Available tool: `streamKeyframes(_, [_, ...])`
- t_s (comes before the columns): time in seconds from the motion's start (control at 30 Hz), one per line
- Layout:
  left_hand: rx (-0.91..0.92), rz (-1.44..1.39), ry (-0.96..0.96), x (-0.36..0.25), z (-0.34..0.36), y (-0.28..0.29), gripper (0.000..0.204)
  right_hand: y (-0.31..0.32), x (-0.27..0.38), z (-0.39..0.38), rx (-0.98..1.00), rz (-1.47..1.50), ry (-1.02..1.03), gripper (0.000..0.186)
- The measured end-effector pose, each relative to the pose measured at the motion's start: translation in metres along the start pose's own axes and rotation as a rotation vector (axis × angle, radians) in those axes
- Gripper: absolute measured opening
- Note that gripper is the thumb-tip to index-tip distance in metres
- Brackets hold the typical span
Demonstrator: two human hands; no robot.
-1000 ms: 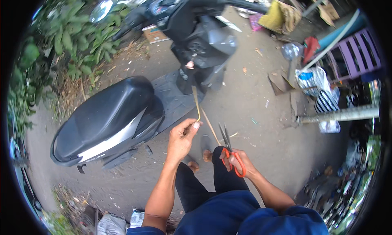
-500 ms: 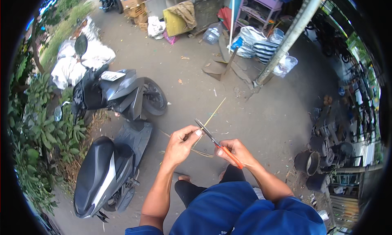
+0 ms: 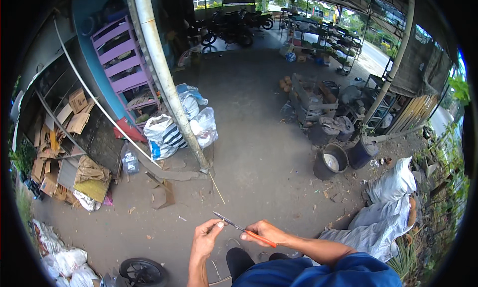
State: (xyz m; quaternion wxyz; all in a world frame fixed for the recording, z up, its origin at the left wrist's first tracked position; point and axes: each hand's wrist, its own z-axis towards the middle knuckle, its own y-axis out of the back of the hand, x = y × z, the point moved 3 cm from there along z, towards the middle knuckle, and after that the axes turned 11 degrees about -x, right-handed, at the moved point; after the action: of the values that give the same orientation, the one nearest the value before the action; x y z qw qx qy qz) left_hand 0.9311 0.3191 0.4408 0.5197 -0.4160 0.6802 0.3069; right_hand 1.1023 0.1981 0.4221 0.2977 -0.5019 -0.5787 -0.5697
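Yard entry: purple shelf rack (image 3: 124, 63) far left, leaning grey pole (image 3: 164, 82), white sacks (image 3: 184, 122), dark bucket (image 3: 331, 162) right; near, right hand (image 3: 266, 232) grasping orange-handled scissors (image 3: 244, 230), left hand (image 3: 208, 237) pinching their blade tips, seemingly mid-trimming; steady alignment needed.

Both hands raised together, left hand (image 3: 206, 235) pinching, right hand (image 3: 266, 231) fisted.
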Motion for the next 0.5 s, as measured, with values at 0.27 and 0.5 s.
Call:
streamKeyframes(0.27, [0.303,-0.123,0.020,-0.007,0.208,-0.067,0.018,0.076,-0.035,0.123,-0.453,0.028,-0.201,0.055])
streamKeyframes(0.5, [0.418,-0.147,-0.101,-0.076,0.354,-0.108,0.022,0.119,-0.050,0.217,-0.851,0.197,-0.306,0.041])
